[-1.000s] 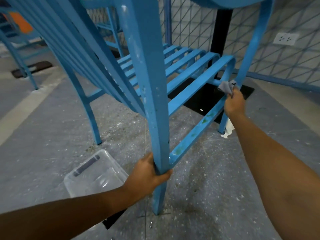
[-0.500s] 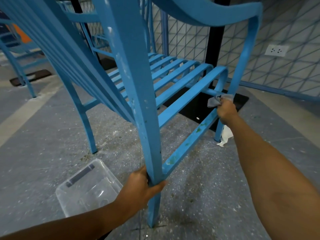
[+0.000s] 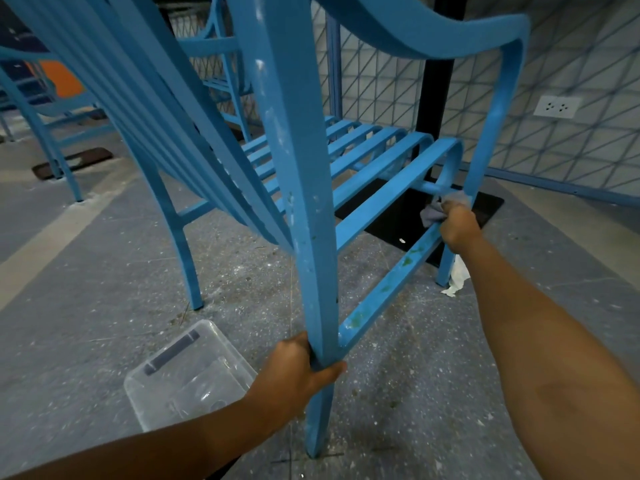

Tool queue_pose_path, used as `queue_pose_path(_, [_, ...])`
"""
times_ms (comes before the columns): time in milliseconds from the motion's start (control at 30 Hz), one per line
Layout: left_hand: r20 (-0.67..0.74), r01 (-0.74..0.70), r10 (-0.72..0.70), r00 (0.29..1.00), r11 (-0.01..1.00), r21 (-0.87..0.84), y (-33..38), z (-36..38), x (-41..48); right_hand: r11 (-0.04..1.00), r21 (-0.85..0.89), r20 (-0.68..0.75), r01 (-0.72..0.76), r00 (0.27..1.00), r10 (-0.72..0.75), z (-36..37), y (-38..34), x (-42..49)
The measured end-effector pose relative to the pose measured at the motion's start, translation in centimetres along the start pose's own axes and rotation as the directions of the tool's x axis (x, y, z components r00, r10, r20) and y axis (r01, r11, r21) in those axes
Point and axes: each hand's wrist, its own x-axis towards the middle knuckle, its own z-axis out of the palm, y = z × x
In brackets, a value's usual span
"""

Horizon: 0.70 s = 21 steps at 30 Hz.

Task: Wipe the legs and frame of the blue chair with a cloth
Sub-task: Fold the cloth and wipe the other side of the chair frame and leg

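Note:
The blue chair (image 3: 301, 188) fills the view, seen from behind, its slatted seat running away from me. My left hand (image 3: 298, 370) grips the near rear leg low down, just under the side rail. My right hand (image 3: 459, 225) holds a grey cloth (image 3: 431, 213) against the far front leg, where the thin cross rod and the side rail meet it. Green stains mark the side rail (image 3: 388, 289). The cloth is partly hidden by my fingers.
A clear plastic tub (image 3: 188, 375) lies on the dusty grey floor beside my left hand. A crumpled white scrap (image 3: 457, 277) sits at the foot of the front leg. A black post with its base plate (image 3: 433, 98), other blue chairs (image 3: 52, 126) and a wall socket (image 3: 556, 106) stand around.
My right hand with the cloth has slid a little down the front leg toward the side rail. My view has lifted and drawn back. My left hand keeps its grip on the rear leg.

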Motion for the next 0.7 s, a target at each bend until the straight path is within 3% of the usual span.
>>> queue_pose_path(300, [0.0, 0.011, -0.011, 1.0, 1.0, -0.007, -0.3, 0.2, 0.1, 1.0, 0.014, 0.055, -0.015, 0.998, 0.014, -0.8, -1.5, -2.7])
queue_pose_path(467, [-0.001, 0.011, -0.011, 1.0, 1.0, 0.018, -0.3, 0.2, 0.2, 0.987, 0.148, -0.097, 0.059, 0.994, -0.045, -1.4, -1.7, -4.0])
queue_pose_path(633, [0.017, 0.018, -0.018, 1.0, 1.0, 0.009, -0.3, 0.3, 0.2, 1.0, 0.019, 0.082, -0.02, 0.996, 0.019, -0.2, -2.2, -4.9])
queue_pose_path(700, [0.019, 0.03, -0.03, 0.999, 0.999, 0.014, -0.3, 0.3, 0.2, 1.0, 0.0, 0.07, 0.023, 0.997, -0.023, 0.7, -1.9, -5.6])
